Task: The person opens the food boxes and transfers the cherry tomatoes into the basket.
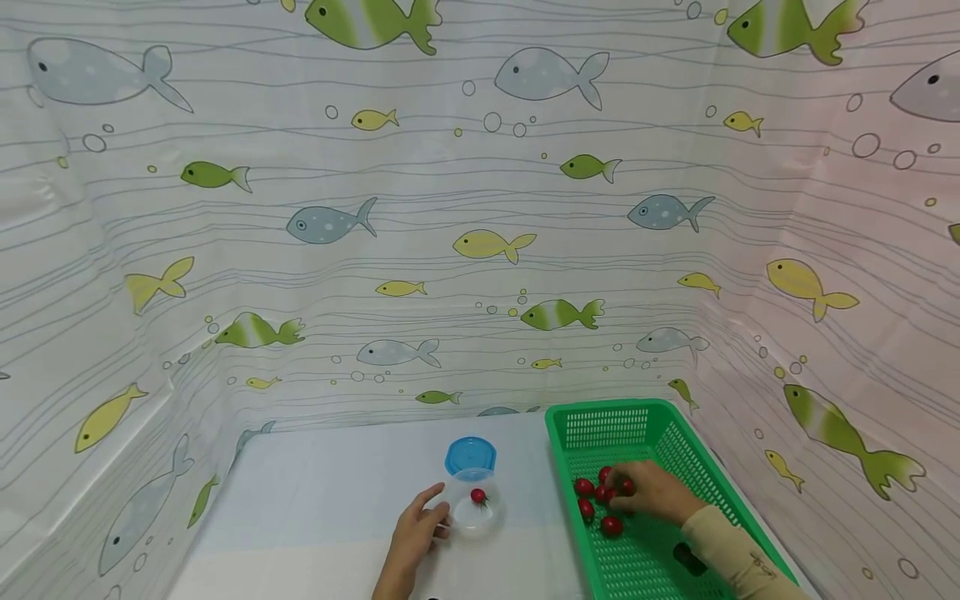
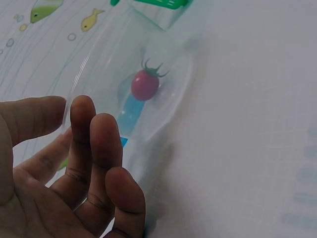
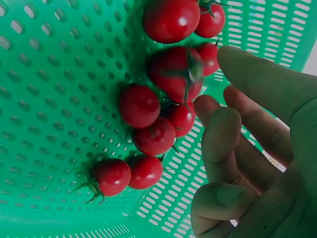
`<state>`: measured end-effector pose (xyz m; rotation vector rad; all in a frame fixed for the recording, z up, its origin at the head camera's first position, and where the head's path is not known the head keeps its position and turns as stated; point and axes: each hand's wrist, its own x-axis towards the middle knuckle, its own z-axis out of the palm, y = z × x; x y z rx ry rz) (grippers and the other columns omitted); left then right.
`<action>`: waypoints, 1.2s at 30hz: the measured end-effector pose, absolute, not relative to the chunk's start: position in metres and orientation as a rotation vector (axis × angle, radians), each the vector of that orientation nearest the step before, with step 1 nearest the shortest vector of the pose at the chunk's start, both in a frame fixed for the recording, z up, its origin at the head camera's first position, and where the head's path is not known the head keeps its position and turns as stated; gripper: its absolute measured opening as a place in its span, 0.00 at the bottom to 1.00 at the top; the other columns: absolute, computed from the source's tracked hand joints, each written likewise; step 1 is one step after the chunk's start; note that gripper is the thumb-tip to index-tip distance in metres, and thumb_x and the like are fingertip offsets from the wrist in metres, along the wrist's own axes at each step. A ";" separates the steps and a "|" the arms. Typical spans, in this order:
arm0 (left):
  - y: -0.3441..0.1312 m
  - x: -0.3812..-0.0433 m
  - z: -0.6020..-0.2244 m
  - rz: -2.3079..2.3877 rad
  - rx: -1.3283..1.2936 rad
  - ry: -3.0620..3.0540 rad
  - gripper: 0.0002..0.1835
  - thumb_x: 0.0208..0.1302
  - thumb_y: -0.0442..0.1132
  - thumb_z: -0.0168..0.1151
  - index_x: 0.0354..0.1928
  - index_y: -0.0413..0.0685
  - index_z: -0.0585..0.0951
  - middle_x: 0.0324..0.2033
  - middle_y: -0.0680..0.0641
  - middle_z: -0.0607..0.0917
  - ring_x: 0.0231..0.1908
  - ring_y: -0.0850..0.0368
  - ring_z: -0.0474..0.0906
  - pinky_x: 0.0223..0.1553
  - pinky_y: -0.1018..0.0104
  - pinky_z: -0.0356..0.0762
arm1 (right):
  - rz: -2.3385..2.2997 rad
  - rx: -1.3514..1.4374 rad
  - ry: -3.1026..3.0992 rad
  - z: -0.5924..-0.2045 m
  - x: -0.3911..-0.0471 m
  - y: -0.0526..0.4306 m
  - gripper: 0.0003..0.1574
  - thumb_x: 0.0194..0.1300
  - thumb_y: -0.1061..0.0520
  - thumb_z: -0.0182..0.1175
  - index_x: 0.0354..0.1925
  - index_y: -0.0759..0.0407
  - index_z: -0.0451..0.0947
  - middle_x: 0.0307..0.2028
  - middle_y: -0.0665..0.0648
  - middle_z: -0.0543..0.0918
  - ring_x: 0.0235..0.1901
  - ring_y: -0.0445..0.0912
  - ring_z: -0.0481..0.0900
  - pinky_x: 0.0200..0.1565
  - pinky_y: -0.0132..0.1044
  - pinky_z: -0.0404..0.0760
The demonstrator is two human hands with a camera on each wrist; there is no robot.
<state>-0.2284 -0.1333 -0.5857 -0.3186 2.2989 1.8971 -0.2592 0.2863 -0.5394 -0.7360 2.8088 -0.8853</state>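
Note:
My left hand [image 1: 417, 527] is at the left side of a clear round plastic container [image 1: 471, 518]. In the left wrist view its thumb and a fingertip pinch the container's thin rim. One cherry tomato [image 2: 145, 85] with a green stem lies inside. My right hand [image 1: 645, 490] reaches down into a green perforated basket [image 1: 637, 571], over several loose cherry tomatoes [image 3: 171, 74]. Its fingers are loosely bent with nothing between them, the thumb tip right beside a tomato in the right wrist view.
A blue lid [image 1: 471, 456] lies on the white table [image 1: 322, 500] just behind the container. The basket stands to the right, its walls rising around the tomatoes. Fish-patterned sheeting [image 1: 480, 200] encloses the table at the back and sides.

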 end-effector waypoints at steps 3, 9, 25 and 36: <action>-0.134 -0.228 -0.585 1.893 -0.318 2.304 0.30 0.72 0.46 0.60 0.72 0.43 0.70 0.33 0.48 0.86 0.31 0.55 0.81 0.33 0.61 0.73 | -0.889 -0.735 2.807 -0.539 -0.259 0.286 0.15 0.59 0.54 0.74 0.42 0.57 0.83 0.39 0.52 0.86 0.39 0.51 0.83 0.36 0.38 0.79; -0.135 -0.229 -0.585 1.899 -0.302 2.299 0.30 0.71 0.46 0.60 0.72 0.43 0.70 0.32 0.48 0.85 0.31 0.55 0.81 0.32 0.61 0.73 | -0.857 -0.738 2.830 -0.540 -0.259 0.285 0.13 0.60 0.55 0.74 0.41 0.56 0.83 0.38 0.50 0.86 0.39 0.51 0.83 0.37 0.39 0.79; -0.135 -0.228 -0.586 1.897 -0.297 2.308 0.30 0.72 0.46 0.59 0.72 0.43 0.69 0.32 0.48 0.86 0.31 0.56 0.81 0.32 0.61 0.73 | -0.861 -0.738 2.970 -0.519 -0.257 0.249 0.12 0.71 0.47 0.64 0.49 0.48 0.84 0.41 0.43 0.86 0.40 0.38 0.82 0.41 0.41 0.81; -0.135 -0.227 -0.590 1.915 -0.280 2.290 0.30 0.72 0.46 0.59 0.72 0.42 0.69 0.33 0.47 0.86 0.30 0.55 0.81 0.31 0.61 0.72 | -0.976 -0.835 3.023 -0.500 -0.260 0.206 0.11 0.71 0.49 0.64 0.50 0.47 0.84 0.45 0.45 0.86 0.26 0.33 0.73 0.31 0.34 0.75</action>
